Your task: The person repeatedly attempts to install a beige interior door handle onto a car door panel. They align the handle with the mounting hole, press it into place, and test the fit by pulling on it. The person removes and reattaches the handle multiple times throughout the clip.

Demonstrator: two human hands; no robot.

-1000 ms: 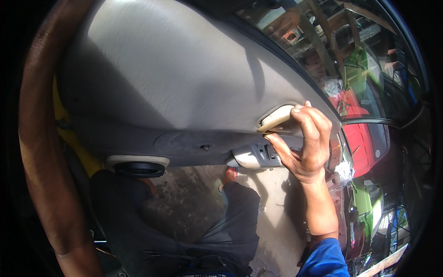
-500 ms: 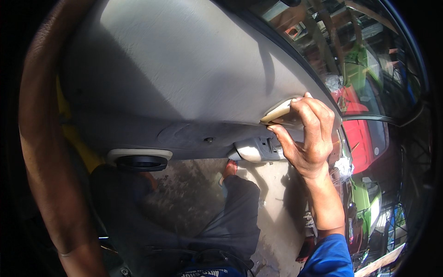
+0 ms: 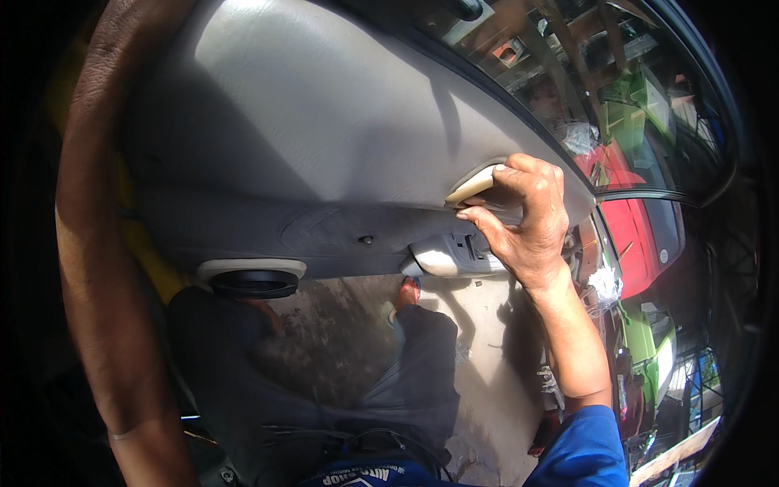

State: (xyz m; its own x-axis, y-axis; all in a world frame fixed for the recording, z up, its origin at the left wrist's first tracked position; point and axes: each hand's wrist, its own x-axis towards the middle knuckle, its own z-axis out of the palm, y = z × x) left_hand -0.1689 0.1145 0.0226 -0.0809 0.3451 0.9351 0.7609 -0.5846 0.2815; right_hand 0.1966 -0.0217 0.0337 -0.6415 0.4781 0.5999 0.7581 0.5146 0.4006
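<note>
1. Because the cream trim piece (image 3: 471,188) is seated at a recess in the grey door panel (image 3: 308,122), it is probably reached most easily at its edges. In the head view, it is located right of centre, near the slanting window edge.
2. The right hand (image 3: 540,223) is placed over this piece. The thumb is set at the lower left end and the curled fingers at the upper right end, presumably so that both ends are covered at once.
3. The grip is spread around the trim piece, with thumb and fingertips apart. Whether it is clamped on the piece cannot be told.
4. The left arm (image 3: 97,284) is extended up the left rim of the view. The left hand is out of view, so its grip cannot be told; bracing may be served by this reach.
5. The armrest section (image 3: 442,257), with switch slots, is located just below the right hand, along the lower part of the panel. The dark speaker cup (image 3: 256,284), with its pale rim, is mounted farther left, above the thigh.
6. The window glass (image 3: 568,81) is bordered by the panel's upper right edge.
</note>
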